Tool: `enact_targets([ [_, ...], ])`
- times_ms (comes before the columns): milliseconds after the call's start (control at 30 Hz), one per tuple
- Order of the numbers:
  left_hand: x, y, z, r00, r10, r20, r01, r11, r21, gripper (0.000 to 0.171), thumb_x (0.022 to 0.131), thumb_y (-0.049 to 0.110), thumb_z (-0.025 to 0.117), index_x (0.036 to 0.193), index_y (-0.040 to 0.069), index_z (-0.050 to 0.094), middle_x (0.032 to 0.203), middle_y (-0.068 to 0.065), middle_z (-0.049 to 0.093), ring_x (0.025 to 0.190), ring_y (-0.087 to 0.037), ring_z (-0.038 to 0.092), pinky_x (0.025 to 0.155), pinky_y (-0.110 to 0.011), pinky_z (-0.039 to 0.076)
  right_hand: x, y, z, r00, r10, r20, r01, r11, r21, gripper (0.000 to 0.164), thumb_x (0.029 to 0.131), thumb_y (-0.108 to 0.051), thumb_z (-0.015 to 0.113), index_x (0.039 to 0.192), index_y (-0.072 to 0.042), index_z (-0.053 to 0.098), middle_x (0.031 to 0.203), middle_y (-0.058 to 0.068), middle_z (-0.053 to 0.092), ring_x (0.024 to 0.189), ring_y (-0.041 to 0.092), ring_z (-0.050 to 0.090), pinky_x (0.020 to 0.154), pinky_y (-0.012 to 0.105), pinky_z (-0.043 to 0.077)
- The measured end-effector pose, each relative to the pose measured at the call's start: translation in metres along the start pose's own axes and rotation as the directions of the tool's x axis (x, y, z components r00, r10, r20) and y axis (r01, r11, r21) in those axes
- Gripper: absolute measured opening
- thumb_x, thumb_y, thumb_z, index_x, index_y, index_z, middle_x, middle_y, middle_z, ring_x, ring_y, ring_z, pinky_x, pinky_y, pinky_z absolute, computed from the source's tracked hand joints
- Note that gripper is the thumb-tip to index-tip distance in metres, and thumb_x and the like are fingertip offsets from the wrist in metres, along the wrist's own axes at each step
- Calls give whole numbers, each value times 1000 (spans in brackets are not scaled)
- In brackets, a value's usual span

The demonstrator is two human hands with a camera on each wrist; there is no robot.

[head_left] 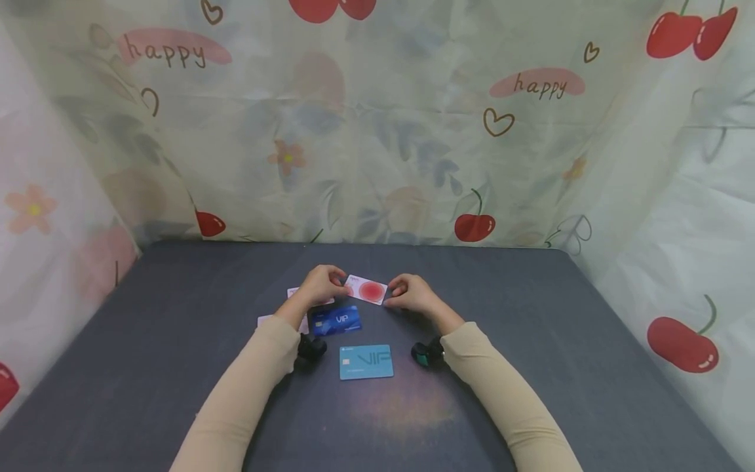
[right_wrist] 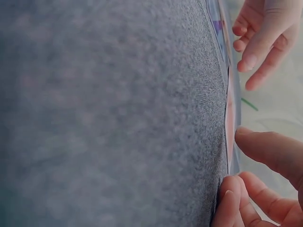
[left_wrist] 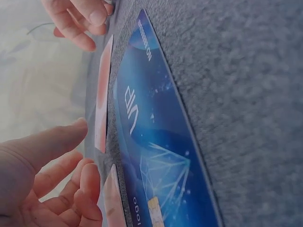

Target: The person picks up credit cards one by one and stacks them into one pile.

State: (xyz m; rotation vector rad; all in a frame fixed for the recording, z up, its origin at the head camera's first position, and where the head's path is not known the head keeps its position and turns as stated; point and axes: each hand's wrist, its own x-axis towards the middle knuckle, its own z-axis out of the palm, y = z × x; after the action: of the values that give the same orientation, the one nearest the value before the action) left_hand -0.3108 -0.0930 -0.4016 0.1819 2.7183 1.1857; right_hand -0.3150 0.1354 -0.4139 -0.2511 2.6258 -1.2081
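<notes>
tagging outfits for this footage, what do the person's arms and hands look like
Both sleeves are long and beige. A small black device sits by each sleeve's end; the right one shows a green patch. The left hand and right hand wear no gloves.

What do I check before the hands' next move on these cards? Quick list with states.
1. Red-circle card between hands: ok, left hand and right hand at its opposite short ends.
2. Hand contact with it: cannot tell, touching is unclear.
3. Squared to the table: not ok, it sits angled.
4. Clear of dark-blue VIP card: ok, gap visible.
5. Light-blue VIP card uncovered: ok.
6. Both pale cards fully visible in head view: not ok, left arm partly hides them.
</notes>
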Motion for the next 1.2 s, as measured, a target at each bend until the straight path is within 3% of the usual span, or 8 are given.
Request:
enact_targets([
  [167,6,0,2,1000,14,-17,-14,999,45,47,79,20,72,116,-4,59,103,-20,64,86,-24,57,80,-33,48,3,-2,1,1000,1,-3,-1,1000,-20,45,73,-13,78,112,2,58,85,7,59,70,13,52,61,20,44],
  [367,12,0,5,1000,3,-28,-2,998,61,47,77,20,73,115,-5,61,97,-17,64,78,-20,56,72,-27,45,6,-4,1,1000,13,0,-13,998,-54,48,72,-14,78,112,2,57,87,8,57,74,16,52,63,21,43],
  [533,15,-2,8,999,-18,-34,21,997,68,46,76,18,74,115,-4,62,96,-16,66,77,-19,57,78,-30,46,9,-5,4,999,32,-1,-32,995,-92,51,71,-16,80,113,1,57,89,9,59,78,17,52,67,22,43],
  [667,16,-2,10,999,-23,-42,26,997,72,45,76,17,75,114,-4,63,96,-16,66,83,-22,56,87,-36,44,12,-5,7,999,54,-6,-54,993,-107,51,70,-18,80,112,1,57,90,9,58,80,18,53,68,23,44],
  [1200,10,2,12,998,-51,-47,54,996,67,40,77,14,73,113,-1,65,103,-15,65,91,-23,54,89,-36,43,13,-8,10,996,88,-23,-90,989,-115,47,70,-17,81,106,-1,56,89,7,57,78,18,51,66,23,42],
])
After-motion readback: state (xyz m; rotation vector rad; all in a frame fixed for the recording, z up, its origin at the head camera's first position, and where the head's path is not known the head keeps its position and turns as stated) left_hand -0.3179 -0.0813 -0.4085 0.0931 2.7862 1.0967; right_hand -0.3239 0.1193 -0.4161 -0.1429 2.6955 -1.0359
